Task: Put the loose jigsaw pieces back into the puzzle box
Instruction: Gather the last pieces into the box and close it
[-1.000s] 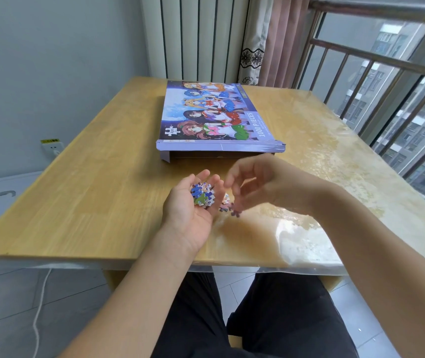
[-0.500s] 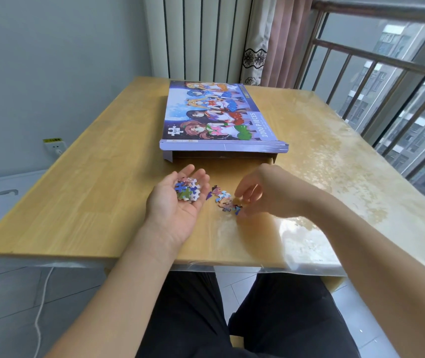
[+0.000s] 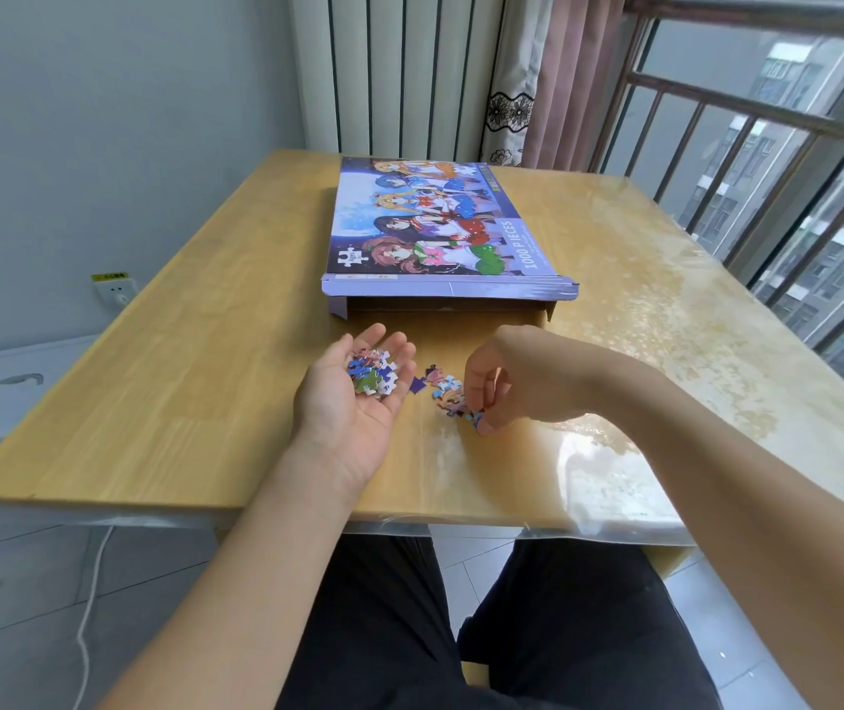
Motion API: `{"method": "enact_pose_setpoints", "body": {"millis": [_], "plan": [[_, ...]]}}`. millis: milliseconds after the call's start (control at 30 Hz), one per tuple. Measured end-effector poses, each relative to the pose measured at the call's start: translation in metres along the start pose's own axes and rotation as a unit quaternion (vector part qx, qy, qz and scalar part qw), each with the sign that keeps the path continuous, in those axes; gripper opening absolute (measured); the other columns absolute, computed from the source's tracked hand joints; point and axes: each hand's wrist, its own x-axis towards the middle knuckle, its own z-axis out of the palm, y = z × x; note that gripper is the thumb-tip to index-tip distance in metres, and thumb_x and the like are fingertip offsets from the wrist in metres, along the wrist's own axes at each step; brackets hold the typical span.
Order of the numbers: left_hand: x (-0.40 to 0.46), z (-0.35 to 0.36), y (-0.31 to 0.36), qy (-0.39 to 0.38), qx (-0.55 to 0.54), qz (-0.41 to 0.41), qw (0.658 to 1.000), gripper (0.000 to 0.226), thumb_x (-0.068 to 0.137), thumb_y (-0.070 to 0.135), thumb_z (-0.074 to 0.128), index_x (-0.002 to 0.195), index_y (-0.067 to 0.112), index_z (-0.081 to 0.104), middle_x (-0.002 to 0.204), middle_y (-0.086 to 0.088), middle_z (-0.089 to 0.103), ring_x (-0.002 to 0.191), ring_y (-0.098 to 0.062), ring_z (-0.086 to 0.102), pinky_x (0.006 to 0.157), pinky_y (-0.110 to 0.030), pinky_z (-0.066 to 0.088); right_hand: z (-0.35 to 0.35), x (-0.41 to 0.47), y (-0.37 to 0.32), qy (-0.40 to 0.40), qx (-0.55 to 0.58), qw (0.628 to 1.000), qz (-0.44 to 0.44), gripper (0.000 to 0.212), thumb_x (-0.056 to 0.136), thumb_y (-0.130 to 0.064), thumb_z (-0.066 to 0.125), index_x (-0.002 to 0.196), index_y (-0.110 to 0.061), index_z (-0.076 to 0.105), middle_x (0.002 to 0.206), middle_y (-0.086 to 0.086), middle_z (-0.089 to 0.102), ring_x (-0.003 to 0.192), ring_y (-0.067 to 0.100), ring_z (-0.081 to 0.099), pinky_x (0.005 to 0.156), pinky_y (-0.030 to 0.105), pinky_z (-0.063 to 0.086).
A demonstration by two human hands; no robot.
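Observation:
The purple puzzle box (image 3: 435, 228), printed with cartoon figures, lies flat in the middle of the wooden table (image 3: 194, 381), its near end flap open toward me. My left hand (image 3: 353, 397) lies palm up on the table and cups a small heap of jigsaw pieces (image 3: 372, 372). Just to its right, several loose pieces (image 3: 443, 389) lie on the table. My right hand (image 3: 507, 381) hovers over them with curled fingers, and its fingertips pinch one piece (image 3: 477, 418) at the near end of the cluster.
A glossy transparent cover (image 3: 640, 351) lies over the table's right part. A railing and window (image 3: 778, 161) run along the right, a radiator (image 3: 399, 69) and curtain stand behind. A wall socket (image 3: 115, 288) sits low on the left. My dark-trousered legs are under the near edge.
My left hand has moved left with its heap of pieces, away from the loose cluster. My right hand has come down onto the cluster and pinched a piece.

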Motion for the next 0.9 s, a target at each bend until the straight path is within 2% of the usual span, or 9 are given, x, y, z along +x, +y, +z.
{"method": "enact_pose_setpoints", "body": {"millis": [100,267,400,567,700,767,800,900], "plan": [[-0.001,0.000,0.000,0.000,-0.001,0.001,1.000,0.035,0.110,0.024,0.038,0.115,0.002,0.064,0.111,-0.020,0.070,0.098,-0.029,0.070,0.100,-0.038,0.054,0.002,0.000,0.000,0.021,0.001,1.000,-0.002,0.029,0.069,-0.022,0.092,0.092,-0.019,0.076,0.086,-0.001,0.074,0.082,0.021,0.068,0.075,0.037,0.057],[-0.001,0.000,0.000,0.005,-0.004,0.004,1.000,0.035,0.109,0.024,0.039,0.116,0.001,0.065,0.110,-0.020,0.071,0.095,-0.028,0.071,0.097,-0.038,0.055,0.000,0.001,-0.004,0.006,-0.012,1.000,-0.004,0.022,0.071,-0.020,0.090,0.087,-0.021,0.075,0.085,-0.001,0.074,0.081,0.021,0.069,0.073,0.034,0.056],[0.000,0.001,-0.001,0.005,-0.006,0.002,1.000,0.035,0.109,0.024,0.039,0.114,0.001,0.065,0.111,-0.020,0.070,0.094,-0.028,0.071,0.096,-0.037,0.056,-0.003,0.001,-0.009,-0.021,-0.036,0.999,-0.013,0.020,0.076,-0.021,0.087,0.091,-0.020,0.073,0.088,-0.002,0.072,0.084,0.020,0.067,0.071,0.030,0.052],[0.000,0.002,0.000,0.003,-0.010,-0.002,1.000,0.035,0.109,0.024,0.039,0.112,0.001,0.065,0.110,-0.020,0.070,0.094,-0.028,0.071,0.093,-0.036,0.057,-0.002,0.000,-0.009,-0.011,-0.042,0.999,-0.025,0.023,0.075,-0.020,0.086,0.087,-0.023,0.067,0.090,-0.002,0.071,0.085,0.021,0.067,0.078,0.039,0.057],[0.001,0.001,-0.001,0.002,-0.014,-0.005,1.000,0.035,0.109,0.025,0.039,0.111,0.001,0.065,0.109,-0.020,0.070,0.093,-0.028,0.071,0.094,-0.037,0.056,0.001,-0.004,-0.008,-0.005,-0.014,0.998,-0.061,0.021,0.074,-0.013,0.086,0.082,-0.021,0.069,0.080,-0.008,0.070,0.078,0.016,0.068,0.074,0.037,0.057],[0.000,0.002,-0.001,-0.001,-0.014,-0.007,1.000,0.036,0.109,0.025,0.039,0.111,0.001,0.065,0.110,-0.020,0.070,0.092,-0.028,0.071,0.093,-0.036,0.056,-0.006,-0.006,-0.006,0.008,0.054,0.996,-0.075,0.022,0.076,-0.005,0.083,0.081,-0.018,0.067,0.075,-0.008,0.070,0.070,0.014,0.067,0.067,0.035,0.057],[0.000,0.003,-0.001,-0.004,-0.013,-0.009,1.000,0.035,0.109,0.025,0.039,0.112,0.002,0.065,0.110,-0.020,0.070,0.090,-0.027,0.071,0.090,-0.035,0.056,-0.010,-0.006,-0.008,0.011,0.137,0.987,-0.085,0.022,0.078,0.000,0.081,0.082,-0.015,0.066,0.073,-0.006,0.069,0.066,0.014,0.066,0.064,0.032,0.056],[0.000,0.004,-0.003,-0.006,-0.005,-0.017,1.000,0.036,0.109,0.026,0.039,0.115,0.002,0.065,0.111,-0.020,0.069,0.090,-0.027,0.070,0.084,-0.033,0.058,-0.019,0.002,-0.025,0.004,0.404,0.909,-0.106,0.020,0.083,0.009,0.073,0.087,-0.007,0.062,0.078,0.010,0.066,0.067,0.016,0.063,0.063,0.025,0.054]]}}
